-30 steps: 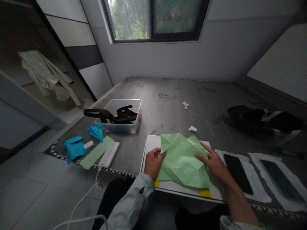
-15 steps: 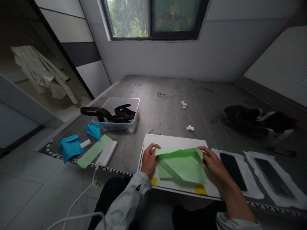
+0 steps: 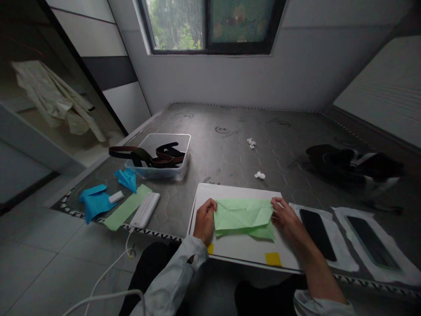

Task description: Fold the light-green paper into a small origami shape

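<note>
A creased sheet of light green paper (image 3: 243,215) is stretched between my two hands, its upper part folded down over the lower part. My left hand (image 3: 205,221) pinches its left edge, thumb and fingers closed. At the right edge my right hand (image 3: 287,219) grips the paper between thumb and fingers. Beneath the paper lies a flat white box (image 3: 237,189) with yellow tape pieces (image 3: 273,259) along its front edge. The fingertips behind the paper are partly hidden.
Left, a clear plastic bin (image 3: 184,151) holds belts (image 3: 154,160); blue paper (image 3: 97,202), a green strip (image 3: 126,208) and a white power strip (image 3: 145,210) lie nearby. Right are two dark phone-shaped slabs (image 3: 318,235) on white sheets and a black bag (image 3: 355,164). Crumpled tissue (image 3: 259,175) lies behind the box.
The green paper's upper flap, raised and bent before, now lies folded down flatter toward me. Both hands keep hold of its side edges and have barely shifted.
</note>
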`<action>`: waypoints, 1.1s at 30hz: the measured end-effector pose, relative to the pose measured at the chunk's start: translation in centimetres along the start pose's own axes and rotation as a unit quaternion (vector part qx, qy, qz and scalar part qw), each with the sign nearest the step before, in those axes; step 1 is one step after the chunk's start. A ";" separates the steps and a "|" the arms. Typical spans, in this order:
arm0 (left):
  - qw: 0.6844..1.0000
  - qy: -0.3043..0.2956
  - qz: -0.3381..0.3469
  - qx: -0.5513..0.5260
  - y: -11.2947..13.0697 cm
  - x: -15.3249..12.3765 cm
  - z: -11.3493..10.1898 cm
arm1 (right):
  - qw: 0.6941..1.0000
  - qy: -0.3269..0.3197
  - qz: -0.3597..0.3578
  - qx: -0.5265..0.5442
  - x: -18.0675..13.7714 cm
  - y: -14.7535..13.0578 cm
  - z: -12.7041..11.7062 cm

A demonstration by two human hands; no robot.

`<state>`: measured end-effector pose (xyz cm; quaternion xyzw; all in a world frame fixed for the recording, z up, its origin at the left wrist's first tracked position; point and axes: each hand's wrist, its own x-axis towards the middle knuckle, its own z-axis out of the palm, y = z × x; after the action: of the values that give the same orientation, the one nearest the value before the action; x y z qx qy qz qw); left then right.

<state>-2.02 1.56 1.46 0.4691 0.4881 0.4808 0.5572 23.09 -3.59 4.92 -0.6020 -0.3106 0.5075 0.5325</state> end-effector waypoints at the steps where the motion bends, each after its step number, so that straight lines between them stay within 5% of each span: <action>1: 1.000 -0.001 -0.004 0.000 0.0 0.0 0.0 | 1.000 0.003 0.002 -0.015 -0.1 -0.1 0.1; 24: 1.000 0.025 0.013 0.000 -0.3 0.2 -0.3 | 0.999 -0.019 -0.021 -0.020 0.1 -0.1 0.2; 33: 0.996 -0.059 0.042 0.060 0.0 0.2 -0.5 | 0.998 -0.006 -0.058 -0.016 0.8 0.8 -0.8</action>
<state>-2.54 1.79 1.43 0.5489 0.4624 0.4453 0.5354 23.98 -3.29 3.87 -0.5885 -0.3561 0.4744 0.5494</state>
